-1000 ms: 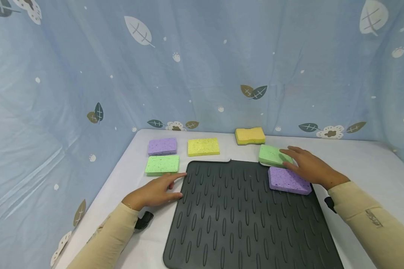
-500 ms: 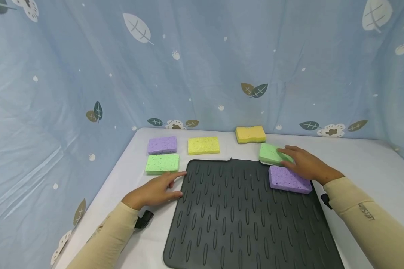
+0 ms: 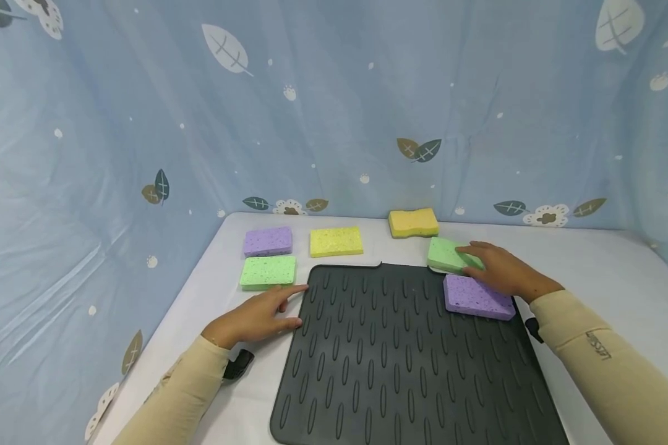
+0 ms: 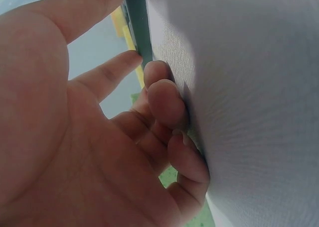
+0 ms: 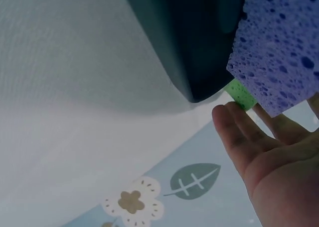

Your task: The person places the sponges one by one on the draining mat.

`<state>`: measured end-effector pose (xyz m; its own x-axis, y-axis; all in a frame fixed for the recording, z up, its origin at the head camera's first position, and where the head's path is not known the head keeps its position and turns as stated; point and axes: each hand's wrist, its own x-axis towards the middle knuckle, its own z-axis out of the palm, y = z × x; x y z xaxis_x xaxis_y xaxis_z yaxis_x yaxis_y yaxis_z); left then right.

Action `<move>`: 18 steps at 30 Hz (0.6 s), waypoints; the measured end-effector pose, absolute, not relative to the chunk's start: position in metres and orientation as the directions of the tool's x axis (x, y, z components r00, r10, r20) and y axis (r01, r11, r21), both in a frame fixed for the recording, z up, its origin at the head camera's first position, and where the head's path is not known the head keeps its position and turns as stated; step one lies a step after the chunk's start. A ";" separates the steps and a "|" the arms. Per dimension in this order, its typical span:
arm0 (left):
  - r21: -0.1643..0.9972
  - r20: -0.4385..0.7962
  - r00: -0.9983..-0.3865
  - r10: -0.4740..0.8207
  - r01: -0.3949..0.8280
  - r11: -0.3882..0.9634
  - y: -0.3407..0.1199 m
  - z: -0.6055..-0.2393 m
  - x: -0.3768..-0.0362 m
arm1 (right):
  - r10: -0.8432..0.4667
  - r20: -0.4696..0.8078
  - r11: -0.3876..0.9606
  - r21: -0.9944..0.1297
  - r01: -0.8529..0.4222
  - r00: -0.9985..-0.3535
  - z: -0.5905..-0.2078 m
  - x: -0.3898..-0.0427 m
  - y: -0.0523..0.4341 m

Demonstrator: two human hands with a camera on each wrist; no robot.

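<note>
Both hands at the black ribbed rubber mat (image 3: 389, 364), speckled sponges along its far side.
Left hand (image 3: 258, 314): thumb and index finger extended, tips at the mat's left edge; remaining fingers loosely bent, near the white cloth-covered table (image 3: 607, 259); nothing gripped. Right hand (image 3: 498, 267): fingers spread, mostly straight, reaching over a pale-green rectangular sponge (image 3: 444, 254) just past the mat's far edge; firmness of contact unclear. Purple rectangular sponge (image 3: 473, 298) on the mat's far right corner, partly under that hand. Bright-green block sponge (image 3: 267, 272) just beyond left fingers; golden-yellow waisted sponge (image 3: 414, 222) farther back.
</note>
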<state>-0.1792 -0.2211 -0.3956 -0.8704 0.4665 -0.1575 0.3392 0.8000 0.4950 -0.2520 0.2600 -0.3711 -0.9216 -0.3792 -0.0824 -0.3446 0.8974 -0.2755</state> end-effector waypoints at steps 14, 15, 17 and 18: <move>0.496 -0.167 -0.870 0.463 0.332 0.802 -0.221 -0.394 -0.179 | -0.363 -0.085 0.898 -0.298 -0.324 -0.928 -0.374 -0.256 0.259; 0.496 -0.168 -0.871 0.463 0.331 0.803 -0.221 -0.395 -0.179 | -0.363 -0.083 0.898 -0.296 -0.325 -0.928 -0.374 -0.256 0.260; 0.498 -0.169 -0.873 0.458 0.326 0.804 -0.221 -0.396 -0.179 | -0.363 -0.075 0.900 -0.288 -0.328 -0.929 -0.374 -0.256 0.259; 0.499 -0.168 -0.875 0.455 0.323 0.804 -0.221 -0.396 -0.179 | -0.364 -0.068 0.900 -0.284 -0.332 -0.929 -0.374 -0.256 0.259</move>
<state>-0.1791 -0.2211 -0.3958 -0.8746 0.4549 -0.1676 0.3226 0.8042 0.4991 -0.2561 0.2591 -0.3742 -0.9289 -0.3641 -0.0679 -0.3318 0.8995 -0.2841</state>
